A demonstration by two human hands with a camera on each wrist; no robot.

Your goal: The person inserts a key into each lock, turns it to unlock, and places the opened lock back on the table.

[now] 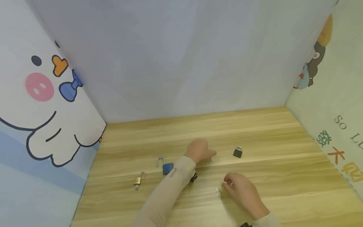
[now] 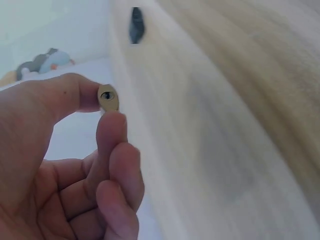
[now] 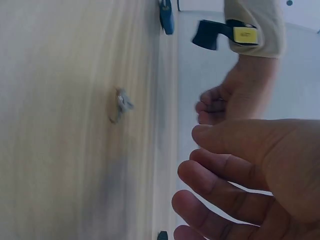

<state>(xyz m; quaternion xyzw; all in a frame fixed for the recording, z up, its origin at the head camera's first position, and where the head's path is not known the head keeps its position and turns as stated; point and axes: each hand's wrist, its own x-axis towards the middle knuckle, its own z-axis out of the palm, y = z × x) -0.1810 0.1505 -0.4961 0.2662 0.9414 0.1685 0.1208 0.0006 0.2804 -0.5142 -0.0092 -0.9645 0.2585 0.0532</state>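
Note:
My left hand (image 1: 198, 150) pinches a small brass padlock (image 2: 108, 98) between thumb and index finger. Its keyhole end faces the left wrist camera, and the head view mostly hides it behind the hand. My right hand (image 1: 243, 193) hovers over the wooden table with loosely bent fingers, holding nothing. Just left of its fingertips lies a small key with a clear head (image 1: 218, 193), also visible as a blurred key (image 3: 121, 104) in the right wrist view. Beyond the right hand sits a black padlock (image 1: 237, 153), its shackle looking closed.
On the table's left, a blue padlock (image 1: 167, 168) lies with its shackle open, beside my left forearm. Farther left is a brass padlock (image 1: 137, 180), shackle open and a clear-headed key at its bottom. Pale walls (image 1: 181, 63) enclose the wooden table (image 1: 269, 135) at back and sides.

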